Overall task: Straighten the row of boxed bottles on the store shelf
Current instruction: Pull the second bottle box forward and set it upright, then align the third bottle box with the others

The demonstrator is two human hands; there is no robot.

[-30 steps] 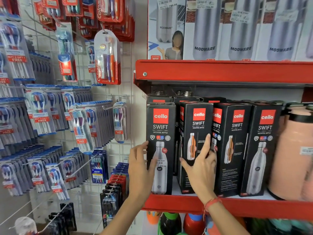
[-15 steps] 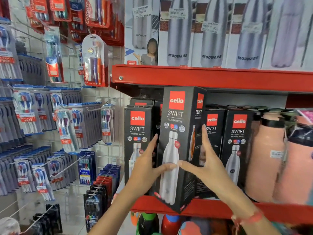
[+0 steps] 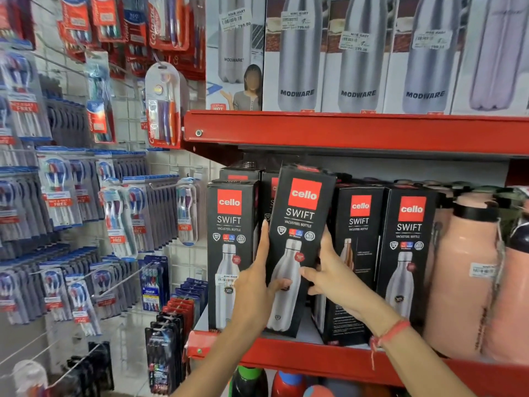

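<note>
A row of black cello boxed bottles stands on the red shelf point(image 3: 289, 358). The second box from the left point(image 3: 300, 219) leans to the right, its base near the shelf's front edge. My left hand point(image 3: 259, 285) grips its left side and my right hand point(image 3: 329, 270) grips its right side. The leftmost box point(image 3: 229, 224) stands upright beside it. To the right stand a third box point(image 3: 359, 224) turned partly sideways and a fourth box point(image 3: 410, 239) facing front. More black boxes sit behind the front row, mostly hidden.
Peach flasks point(image 3: 469, 270) stand at the right end of the shelf. The red shelf above point(image 3: 343, 130) carries tall Modware boxes point(image 3: 297, 53). Toothbrush packs point(image 3: 120, 224) hang on a wire grid to the left. Coloured bottles point(image 3: 286, 385) show on the shelf below.
The box held up in front of the shelf half a second ago has come down and back into the row's second place, still in both hands. One second ago both hands rested on standing boxes.
</note>
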